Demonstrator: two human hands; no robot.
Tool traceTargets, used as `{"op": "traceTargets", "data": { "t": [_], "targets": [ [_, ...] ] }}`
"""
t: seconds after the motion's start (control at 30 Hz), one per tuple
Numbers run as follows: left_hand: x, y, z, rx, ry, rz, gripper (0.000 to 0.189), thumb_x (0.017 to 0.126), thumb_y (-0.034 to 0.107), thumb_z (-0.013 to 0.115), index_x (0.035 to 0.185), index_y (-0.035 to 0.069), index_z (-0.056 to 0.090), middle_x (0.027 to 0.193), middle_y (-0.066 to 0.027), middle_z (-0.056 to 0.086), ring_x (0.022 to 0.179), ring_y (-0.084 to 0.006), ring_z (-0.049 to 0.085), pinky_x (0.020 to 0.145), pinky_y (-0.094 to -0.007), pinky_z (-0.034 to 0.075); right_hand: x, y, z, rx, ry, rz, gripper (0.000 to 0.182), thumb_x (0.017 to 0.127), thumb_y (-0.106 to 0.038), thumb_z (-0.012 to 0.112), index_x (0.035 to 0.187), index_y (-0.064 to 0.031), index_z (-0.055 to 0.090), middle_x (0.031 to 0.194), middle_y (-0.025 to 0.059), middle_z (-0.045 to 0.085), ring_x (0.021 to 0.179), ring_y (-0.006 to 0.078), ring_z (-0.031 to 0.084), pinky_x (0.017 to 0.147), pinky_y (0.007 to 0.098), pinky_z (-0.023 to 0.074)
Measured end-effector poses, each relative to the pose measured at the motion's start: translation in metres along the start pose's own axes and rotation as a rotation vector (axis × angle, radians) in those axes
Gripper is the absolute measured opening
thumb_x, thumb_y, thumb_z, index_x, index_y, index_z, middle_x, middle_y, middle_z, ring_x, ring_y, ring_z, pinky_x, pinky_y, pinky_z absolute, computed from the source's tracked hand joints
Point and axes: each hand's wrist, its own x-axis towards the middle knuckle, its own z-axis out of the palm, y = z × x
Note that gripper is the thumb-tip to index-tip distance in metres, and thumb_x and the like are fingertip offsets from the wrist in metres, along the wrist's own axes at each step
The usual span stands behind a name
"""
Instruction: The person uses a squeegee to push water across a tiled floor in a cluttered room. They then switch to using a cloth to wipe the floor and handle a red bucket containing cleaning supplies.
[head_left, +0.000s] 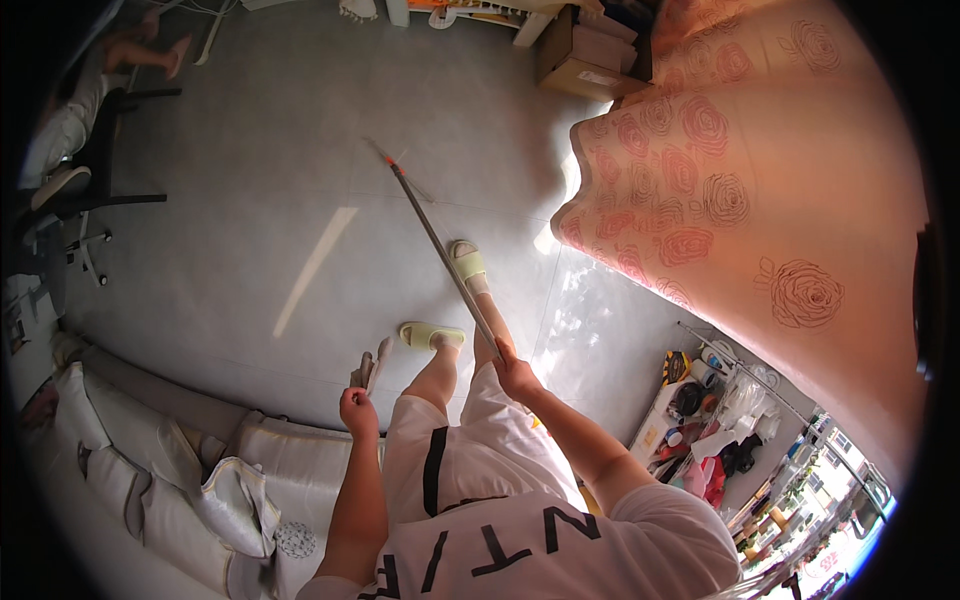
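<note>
A long metal pole (442, 251) slants up and left across the view, with my right hand (516, 371) closed around its near part. Orange fittings (394, 165) and a thin, blurred wire-like end sit at its far tip over the grey floor. My left hand (358, 411) is closed on a greyish cloth (369, 369), whose ends stick up above the fist. Below the pole are my feet in pale green slippers (433, 335), one forward and one back.
A sofa (300, 457) with cushions runs along the lower left. A rose-patterned curtain (712, 172) hangs at the right. A cardboard box (581, 64) stands beyond it, and cluttered shelves (697, 420) are lower right. Another person (75, 120) is by a chair, upper left.
</note>
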Motion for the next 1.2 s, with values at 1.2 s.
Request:
{"op": "traceTargets", "data": {
  "t": [1.2],
  "targets": [
    [-0.037,-0.060,-0.048,-0.018,0.064,0.024,0.007,0.081,0.006,0.052,0.082,0.003,0.058,0.080,-0.0142,0.058,0.075,-0.0300,0.057,0.067,-0.0376,0.046,0.020,-0.098,0.063,0.315,-0.161,0.570,0.059,0.092,-0.027,0.036,0.142,-0.0237,0.004,0.073,0.0180,0.059,0.045,0.0263,0.055,0.039,0.0394,0.0479]
  ]
}}
